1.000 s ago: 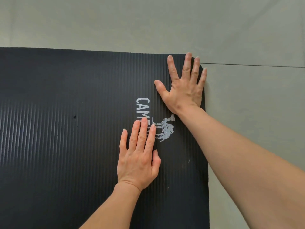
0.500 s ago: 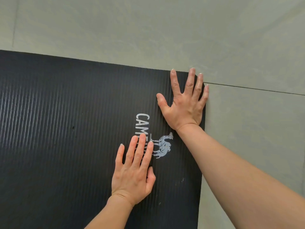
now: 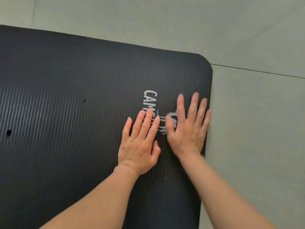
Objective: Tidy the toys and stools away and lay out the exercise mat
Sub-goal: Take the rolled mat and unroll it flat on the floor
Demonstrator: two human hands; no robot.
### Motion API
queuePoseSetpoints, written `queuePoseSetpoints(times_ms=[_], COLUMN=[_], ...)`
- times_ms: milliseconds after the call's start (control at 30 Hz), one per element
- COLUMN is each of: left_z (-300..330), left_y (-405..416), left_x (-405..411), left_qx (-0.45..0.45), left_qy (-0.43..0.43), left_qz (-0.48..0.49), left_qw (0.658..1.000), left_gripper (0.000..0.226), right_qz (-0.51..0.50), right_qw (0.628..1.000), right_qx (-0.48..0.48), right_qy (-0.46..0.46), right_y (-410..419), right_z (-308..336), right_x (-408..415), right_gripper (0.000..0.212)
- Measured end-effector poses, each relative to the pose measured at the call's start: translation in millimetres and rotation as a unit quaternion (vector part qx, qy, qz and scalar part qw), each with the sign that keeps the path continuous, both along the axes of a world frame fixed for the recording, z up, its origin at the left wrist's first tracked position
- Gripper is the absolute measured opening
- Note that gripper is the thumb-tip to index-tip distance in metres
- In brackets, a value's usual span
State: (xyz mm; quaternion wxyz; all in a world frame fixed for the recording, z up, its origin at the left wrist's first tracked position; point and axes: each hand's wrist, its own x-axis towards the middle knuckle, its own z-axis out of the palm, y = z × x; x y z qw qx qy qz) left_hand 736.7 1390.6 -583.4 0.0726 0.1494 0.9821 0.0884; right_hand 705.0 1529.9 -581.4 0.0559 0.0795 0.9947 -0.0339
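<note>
1. Looking down through the head camera, I saw the black ribbed exercise mat (image 3: 66, 113) lying unrolled and flat on the grey floor (image 3: 255, 129), its rounded far right corner near a floor seam (image 3: 257, 71).
2. My left hand (image 3: 138, 146) lay palm down on the mat, fingers straight and close together, gripping nothing, its fingertips over the white lettering (image 3: 150, 100).
3. My right hand (image 3: 188, 129), blurred, lay flat just beside the left, fingers spread and holding nothing, covering most of the printed camel logo (image 3: 171, 116) and reaching the mat's right edge.
4. Two small dark holes (image 3: 8, 132) showed in the mat, well to the left of my hands.
</note>
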Motion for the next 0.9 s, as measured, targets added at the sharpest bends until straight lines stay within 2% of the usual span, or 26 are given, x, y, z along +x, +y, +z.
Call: queuePoseSetpoints(times_ms=[133,200,300,400,567,667,767,900], left_z=[1.3,1.2,1.6,-0.2,1.4,0.8,2.4,4.2], left_y=[-0.1,-0.5,0.2,-14.8,-60.5,-81.0,-84.6,-81.8], left_x=[-2.0,-0.1,0.3,31.2,176.3,233.2,241.0,238.8], left_qx=[0.012,0.019,0.023,0.022,-0.031,-0.063,-0.082,-0.072], left_qy=[0.011,0.019,0.03,0.031,-0.013,-0.036,-0.039,-0.032], left_qz=[0.011,0.012,0.009,0.008,0.018,0.072,0.105,0.113], left_qw=[1.0,1.0,0.999,0.999,0.999,0.995,0.99,0.99], left_gripper=[0.062,0.06,0.057,0.054,0.057,0.059,0.058,0.061], right_qz=[-0.007,-0.005,-0.016,-0.021,-0.031,-0.029,-0.024,-0.052], right_qw=[0.999,0.999,0.999,0.999,0.999,0.999,0.999,0.999], right_qx=[0.02,0.027,0.035,0.033,0.027,0.025,0.029,0.013], right_qy=[-0.033,-0.041,-0.032,-0.026,-0.007,0.001,0.016,0.003], right_y=[-19.9,-26.3,-26.3,-27.2,-26.3,-27.0,-24.9,-43.5], right_z=[0.9,1.3,-1.6,0.3,-2.2,-2.9,-4.5,-5.1], right_x=[139.9,181.4,190.1,189.0,190.9,189.9,201.7,282.0], right_gripper=[0.072,0.072,0.076,0.071,0.067,0.065,0.065,0.072])
